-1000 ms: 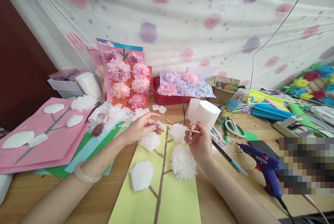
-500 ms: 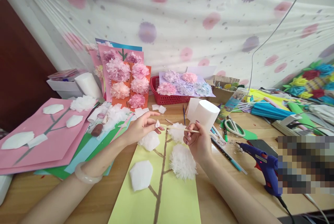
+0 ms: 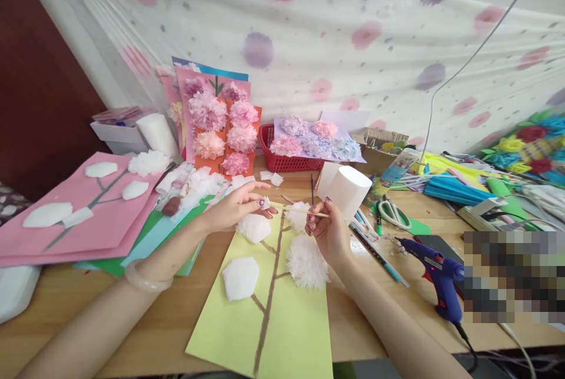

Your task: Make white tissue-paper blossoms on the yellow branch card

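Between the fingertips of my left hand (image 3: 241,207) is a small piece of white tissue paper (image 3: 265,202). My right hand (image 3: 324,223) grips a thin pale stick (image 3: 304,210), whose far end points at the tissue. Below both hands lies a yellow sheet (image 3: 300,332) with a brown painted stem and branches. On it are fluffy white paper flowers (image 3: 306,261) and a flat white paper hexagon (image 3: 241,278) at the left. My hands hover over the sheet's upper part, where another white flower (image 3: 253,228) sits under my left fingers.
A blue glue gun (image 3: 435,267) lies at the right, near scissors (image 3: 394,217) and pens. A white paper roll (image 3: 351,190) stands behind my right hand. Pink sheets (image 3: 110,220) with white pieces lie left. A red basket (image 3: 291,163) and pink flower cards (image 3: 223,120) are at the back.
The view has shifted slightly, moving the scene a little. My left fingers have closed in around the tissue and the stick's tip; my right hand still grips the stick.
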The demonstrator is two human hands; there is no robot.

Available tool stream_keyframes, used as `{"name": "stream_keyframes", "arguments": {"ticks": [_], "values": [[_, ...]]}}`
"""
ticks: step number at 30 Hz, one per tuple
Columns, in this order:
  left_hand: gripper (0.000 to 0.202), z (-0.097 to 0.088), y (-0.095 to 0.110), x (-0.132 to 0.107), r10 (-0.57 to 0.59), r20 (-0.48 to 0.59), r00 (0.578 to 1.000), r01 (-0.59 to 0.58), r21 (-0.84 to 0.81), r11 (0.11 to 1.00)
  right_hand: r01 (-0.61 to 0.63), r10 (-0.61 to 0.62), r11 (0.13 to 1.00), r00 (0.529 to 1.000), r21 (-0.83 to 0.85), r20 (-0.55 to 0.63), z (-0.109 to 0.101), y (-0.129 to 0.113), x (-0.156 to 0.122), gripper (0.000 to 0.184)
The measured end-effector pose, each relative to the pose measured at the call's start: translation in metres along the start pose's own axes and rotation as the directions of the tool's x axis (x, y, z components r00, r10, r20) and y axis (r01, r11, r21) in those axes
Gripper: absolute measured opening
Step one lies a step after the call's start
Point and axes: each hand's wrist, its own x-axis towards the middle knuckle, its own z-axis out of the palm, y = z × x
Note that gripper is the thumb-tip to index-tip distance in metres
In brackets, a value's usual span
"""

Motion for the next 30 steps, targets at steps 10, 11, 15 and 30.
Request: {"name": "stream_keyframes", "arguments": {"ticks": [10,11,15,30], "values": [[0.025,-0.021,-0.018,-0.040,0.154,-0.277,0.948,-0.121,0.132,0.984,0.210,-0.200,0.953,0.978,-0.220,0.068,0.003,0.001,-0.005,0.041],[0.024,-0.024,-0.021,-0.041,0.164,-0.282,0.945,-0.120,0.166,0.979,0.231,-0.218,0.930,0.973,-0.286,0.078,0.004,0.004,-0.005,0.042],[0.022,-0.030,-0.025,-0.043,0.227,-0.267,0.937,-0.142,0.304,0.942,0.207,-0.190,0.872,0.978,-0.443,0.083,0.012,0.021,-0.005,0.046],[0.022,-0.027,-0.047,-0.034,0.202,-0.244,0.948,-0.059,0.490,0.870,0.243,-0.203,0.791,0.970,-0.562,0.134,0.019,0.030,-0.010,0.051]]}}
